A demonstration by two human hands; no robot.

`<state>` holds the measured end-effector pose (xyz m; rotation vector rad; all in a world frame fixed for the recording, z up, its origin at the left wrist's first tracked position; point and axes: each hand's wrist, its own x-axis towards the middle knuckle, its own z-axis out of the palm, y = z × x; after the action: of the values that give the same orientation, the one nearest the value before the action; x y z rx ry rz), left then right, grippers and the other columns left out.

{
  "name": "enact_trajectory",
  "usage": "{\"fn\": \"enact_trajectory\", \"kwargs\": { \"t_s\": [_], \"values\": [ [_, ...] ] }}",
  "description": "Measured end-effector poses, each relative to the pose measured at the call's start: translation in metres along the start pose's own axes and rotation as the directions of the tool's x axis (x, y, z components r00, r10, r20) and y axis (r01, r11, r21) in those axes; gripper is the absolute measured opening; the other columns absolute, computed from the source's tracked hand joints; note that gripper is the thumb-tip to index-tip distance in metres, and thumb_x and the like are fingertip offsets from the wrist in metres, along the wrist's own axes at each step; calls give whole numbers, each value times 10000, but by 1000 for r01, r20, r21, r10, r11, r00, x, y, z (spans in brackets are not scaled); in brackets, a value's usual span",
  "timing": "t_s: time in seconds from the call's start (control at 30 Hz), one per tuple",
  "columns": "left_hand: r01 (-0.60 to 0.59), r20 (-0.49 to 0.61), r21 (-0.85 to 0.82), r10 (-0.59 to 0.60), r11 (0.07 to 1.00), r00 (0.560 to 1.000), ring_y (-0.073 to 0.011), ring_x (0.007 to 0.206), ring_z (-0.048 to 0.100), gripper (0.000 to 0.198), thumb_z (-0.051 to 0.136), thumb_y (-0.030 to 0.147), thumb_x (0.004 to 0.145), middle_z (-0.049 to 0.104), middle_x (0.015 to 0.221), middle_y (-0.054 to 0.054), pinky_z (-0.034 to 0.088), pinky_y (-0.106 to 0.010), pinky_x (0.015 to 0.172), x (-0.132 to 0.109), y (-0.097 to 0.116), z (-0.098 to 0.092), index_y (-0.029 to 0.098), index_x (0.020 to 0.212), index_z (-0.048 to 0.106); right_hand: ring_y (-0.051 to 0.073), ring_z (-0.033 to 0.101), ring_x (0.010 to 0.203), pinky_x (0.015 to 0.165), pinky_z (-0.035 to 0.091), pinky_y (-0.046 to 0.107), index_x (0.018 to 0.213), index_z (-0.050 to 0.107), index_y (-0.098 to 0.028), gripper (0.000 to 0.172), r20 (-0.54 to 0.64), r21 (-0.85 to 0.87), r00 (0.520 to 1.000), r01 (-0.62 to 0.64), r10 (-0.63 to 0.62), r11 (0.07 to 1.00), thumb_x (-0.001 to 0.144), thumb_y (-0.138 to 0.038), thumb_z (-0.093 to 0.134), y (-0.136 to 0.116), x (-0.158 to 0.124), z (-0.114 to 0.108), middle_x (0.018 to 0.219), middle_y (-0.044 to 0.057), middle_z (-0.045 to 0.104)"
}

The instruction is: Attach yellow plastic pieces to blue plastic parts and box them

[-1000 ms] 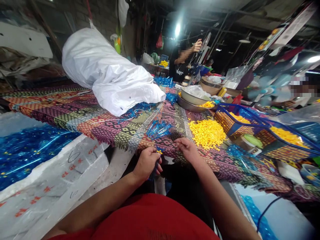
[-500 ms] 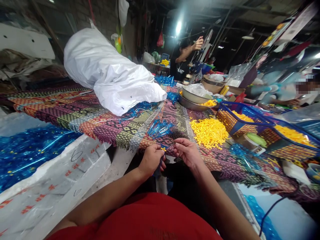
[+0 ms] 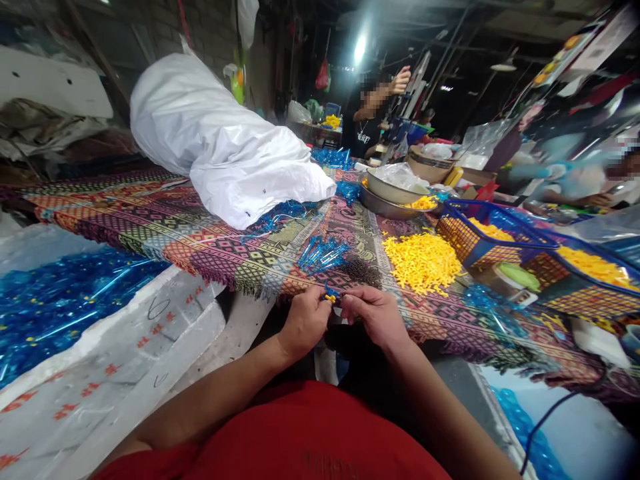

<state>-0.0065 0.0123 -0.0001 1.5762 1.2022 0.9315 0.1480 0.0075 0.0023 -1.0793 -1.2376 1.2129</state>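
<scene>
Now the left hand point(image 3: 303, 323) and right hand point(image 3: 377, 317) have come together above the woven cloth point(image 3: 260, 267), the left grip pinching a small yellow piece point(image 3: 330, 299) with blue cellophane point(image 3: 330, 291), the right grip pressed close beside it.

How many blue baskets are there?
2. One basket sits beside the yellow pieces; the other basket sits to its right. More may be hidden.

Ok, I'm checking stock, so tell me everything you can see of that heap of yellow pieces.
The heap of yellow pieces is a loose, spread mound, plastic by the look, lying on the woven patterned cloth, with a few strays at its edge. Each piece's shape is too small to tell. The person's right hand is near it, not touching.
</scene>
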Motion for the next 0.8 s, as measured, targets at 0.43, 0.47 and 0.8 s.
{"fn": "enact_trajectory", "kwargs": {
  "t_s": [0.43, 0.47, 0.8],
  "values": [
    [-72, -49, 142, 80, 987, 996, -122, 486, 546, 121, 448, 160, 772, 568, 555, 11, 391, -216, 498, -3, 2, 0, 169, 794, 567, 140, 575, 609, 550, 461, 254, 744, 675, -198, 148, 129, -631, 891, 413, -436, 657, 813, -274, 569, -6, -8, 5, 632, 24, 613],
    [-79, -55, 144, 87, 986, 995, -123, 492, 548, 120, 450, 167, 776, 572, 562, 10, 393, -217, 502, -3, 1, 0, 169, 800, 567, 139, 572, 606, 553, 456, 254, 736, 671, -198, 149, 132, -641, 891, 412, -435, 647, 813, -275, 570, -7, -9, 5, 626, 22, 610],
    [-228, -20, 299, 245, 926, 969, -123, 561, 512, 123, 410, 161, 804, 570, 639, -16, 359, -235, 563, -7, -2, 1, 158, 787, 532, 123, 549, 515, 468, 440, 230, 718, 634, -185, 161, 63, -544, 973, 221, -223, 809, 780, -328, 596, -5, -8, 1, 579, 1, 585]
  ]
}}
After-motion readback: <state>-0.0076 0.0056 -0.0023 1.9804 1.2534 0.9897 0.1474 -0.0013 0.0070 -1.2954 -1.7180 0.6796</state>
